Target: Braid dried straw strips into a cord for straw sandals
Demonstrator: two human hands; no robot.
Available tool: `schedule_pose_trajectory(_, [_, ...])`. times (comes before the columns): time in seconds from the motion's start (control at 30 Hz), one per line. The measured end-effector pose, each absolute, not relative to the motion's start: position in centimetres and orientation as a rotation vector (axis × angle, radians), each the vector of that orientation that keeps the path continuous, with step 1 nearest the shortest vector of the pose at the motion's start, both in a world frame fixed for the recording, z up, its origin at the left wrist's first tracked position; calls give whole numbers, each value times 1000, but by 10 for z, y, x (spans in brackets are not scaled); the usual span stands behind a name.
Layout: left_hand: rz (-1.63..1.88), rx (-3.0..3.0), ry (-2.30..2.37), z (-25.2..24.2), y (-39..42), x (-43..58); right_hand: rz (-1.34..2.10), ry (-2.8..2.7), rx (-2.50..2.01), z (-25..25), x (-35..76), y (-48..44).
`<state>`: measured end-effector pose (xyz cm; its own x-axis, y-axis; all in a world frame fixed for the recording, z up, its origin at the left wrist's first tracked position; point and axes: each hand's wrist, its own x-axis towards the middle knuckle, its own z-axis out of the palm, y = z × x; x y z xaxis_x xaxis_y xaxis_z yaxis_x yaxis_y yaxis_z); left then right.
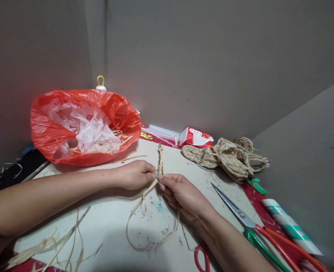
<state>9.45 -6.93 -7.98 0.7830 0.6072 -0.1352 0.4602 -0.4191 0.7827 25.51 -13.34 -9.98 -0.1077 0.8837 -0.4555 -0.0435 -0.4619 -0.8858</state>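
Observation:
A narrow braided straw strip (160, 156) points away from me over the white board (113, 226). My left hand (138, 174) is closed in a pinch at its near end, thumb against forefinger. From the other side my right hand (180, 194) pinches the same end, its lower fingers curled under. The fingertips of both hands almost meet and partly hide the spot they grip. A long loose straw strand (139, 204) trails from there and loops toward me across the board. A thin pale thread or fibre seems to show at the left fingertips.
A red plastic bag (50, 141) with white plastic and straw inside stands back left. Loose straw (48, 245) lies front left. Along the right are twine hanks (231, 158), big scissors (242, 215) and a green-white tube (293, 227). A tissue pack (188, 136) sits behind; a red handle (202, 258) lies near.

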Motion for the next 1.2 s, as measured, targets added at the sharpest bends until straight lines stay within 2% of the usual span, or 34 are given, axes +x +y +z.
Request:
schedule_pose_trajectory(0.13, [260, 2303, 876, -76, -87, 98, 1656, -818, -1381, -103, 249, -136])
schedule_pose_trajectory(0.3, [145, 2676, 1001, -80, -107, 100, 1672, -699, -1328, -106, 241, -141])
schedule_pose_trajectory(0.57, [1, 2972, 679, -88, -127, 101, 1613, -692, -1317, -107, 235, -144])
schedule_pose_trajectory(0.67, [79, 2823, 624, -68, -126, 96, 1635, -696, -1292, -106, 240, -142])
schedule_pose_trajectory(0.83, [665, 2181, 957, -56, -93, 96, 1697, -723, -1225, -104, 246, -141])
schedule_pose_trajectory(0.9, [607, 1844, 970, -67, -81, 99, 1710, -741, -1233, -104, 247, -140])
schedule_pose_trajectory(1.03, [241, 1275, 770, -90, -75, 105, 1698, -820, -1257, -102, 249, -139])
schedule_pose_trajectory(1.2, [272, 1465, 738, -87, -74, 101, 1770, -928, -1290, -101, 259, -135])
